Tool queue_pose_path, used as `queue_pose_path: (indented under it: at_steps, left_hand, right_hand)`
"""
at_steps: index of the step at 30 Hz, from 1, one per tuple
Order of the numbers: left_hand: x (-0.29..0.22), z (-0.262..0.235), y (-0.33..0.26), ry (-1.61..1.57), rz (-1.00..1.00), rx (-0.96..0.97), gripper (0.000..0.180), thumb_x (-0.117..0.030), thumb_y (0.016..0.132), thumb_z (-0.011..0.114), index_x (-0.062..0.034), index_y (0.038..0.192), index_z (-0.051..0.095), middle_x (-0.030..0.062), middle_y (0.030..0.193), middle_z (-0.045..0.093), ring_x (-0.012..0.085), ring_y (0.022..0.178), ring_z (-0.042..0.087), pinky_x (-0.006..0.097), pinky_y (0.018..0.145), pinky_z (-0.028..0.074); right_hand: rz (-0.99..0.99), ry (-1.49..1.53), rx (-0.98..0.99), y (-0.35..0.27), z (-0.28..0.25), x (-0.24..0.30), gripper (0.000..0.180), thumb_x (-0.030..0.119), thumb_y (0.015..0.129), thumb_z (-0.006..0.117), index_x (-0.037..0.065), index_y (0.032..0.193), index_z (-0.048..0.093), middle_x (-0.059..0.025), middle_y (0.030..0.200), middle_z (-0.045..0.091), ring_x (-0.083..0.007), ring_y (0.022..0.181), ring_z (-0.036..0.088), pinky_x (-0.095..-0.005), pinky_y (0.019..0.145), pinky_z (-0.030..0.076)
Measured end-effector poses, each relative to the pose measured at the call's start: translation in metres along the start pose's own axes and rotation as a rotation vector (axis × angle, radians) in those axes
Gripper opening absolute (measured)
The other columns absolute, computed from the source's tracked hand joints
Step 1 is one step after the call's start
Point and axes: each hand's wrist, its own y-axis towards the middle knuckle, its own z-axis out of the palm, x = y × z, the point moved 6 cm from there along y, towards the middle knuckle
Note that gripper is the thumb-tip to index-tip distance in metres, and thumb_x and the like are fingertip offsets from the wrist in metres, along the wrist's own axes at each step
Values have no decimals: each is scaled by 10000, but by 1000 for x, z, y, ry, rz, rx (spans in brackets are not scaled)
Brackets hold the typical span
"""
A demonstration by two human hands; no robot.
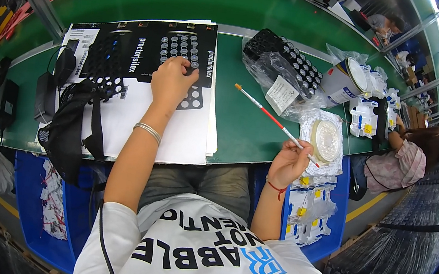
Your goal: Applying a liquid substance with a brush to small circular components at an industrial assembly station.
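Paintbrush [271, 117], thin, red-and-white-handled, slants over our green table [243, 123], pinched in our closed right hand [289, 162]. Our left hand [171, 81] presses curled fingers, holding nothing, on a glossy black button sheet [148, 46] topping white papers [175, 137].

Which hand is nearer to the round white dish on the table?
Right. The right hand, holding a thin brush, is just left of the dish. The left hand rests far left on the black sheet.
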Motion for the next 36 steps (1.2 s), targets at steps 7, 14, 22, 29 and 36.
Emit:
queue_pose_path:
  at_steps: [7, 14, 22, 29, 36]
  left_hand:
    - [3, -2, 1, -30, -8, 17, 222, -209, 655, 694, -46, 795, 637, 21, 651, 562, 166, 586, 538, 290, 565, 451]
    - [-8, -14, 3, 2, 5, 43, 235, -220, 655, 708, -39, 789, 636, 43, 683, 574, 180, 599, 554, 285, 573, 466]
    - [-80, -8, -1, -115, 210, 129, 169, -228, 713, 642, -74, 777, 618, 17, 663, 534, 185, 575, 537, 310, 538, 439]
    - [-140, 57, 38, -218, 391, 88, 137, -200, 727, 613, -94, 806, 647, 47, 731, 566, 237, 714, 560, 335, 641, 453]
    - [-166, 100, 57, -142, 457, 90, 281, -264, 655, 679, -86, 871, 662, 69, 761, 575, 244, 783, 537, 354, 704, 433]
  right_hand:
    - [4, 0, -30, 0, -1, -3, 213, 259, 898, 457, 51, 879, 500, -50, 794, 544, -128, 736, 495, -261, 705, 380]
    - [-7, 19, -43, 0, 1, 1, 204, 252, 895, 459, 54, 868, 498, -48, 792, 539, -126, 734, 495, -260, 690, 378]
    - [73, 230, -147, 0, -9, 9, 214, 244, 895, 450, 41, 848, 493, -89, 749, 527, -153, 696, 476, -277, 662, 375]
    - [-19, 299, -139, 1, -33, 54, 186, 237, 891, 454, 56, 859, 485, -52, 811, 527, -130, 727, 458, -256, 685, 374]
    - [-161, 157, -296, 4, -69, 102, 195, 239, 908, 426, 61, 851, 483, -34, 750, 497, -129, 677, 431, -253, 643, 347]
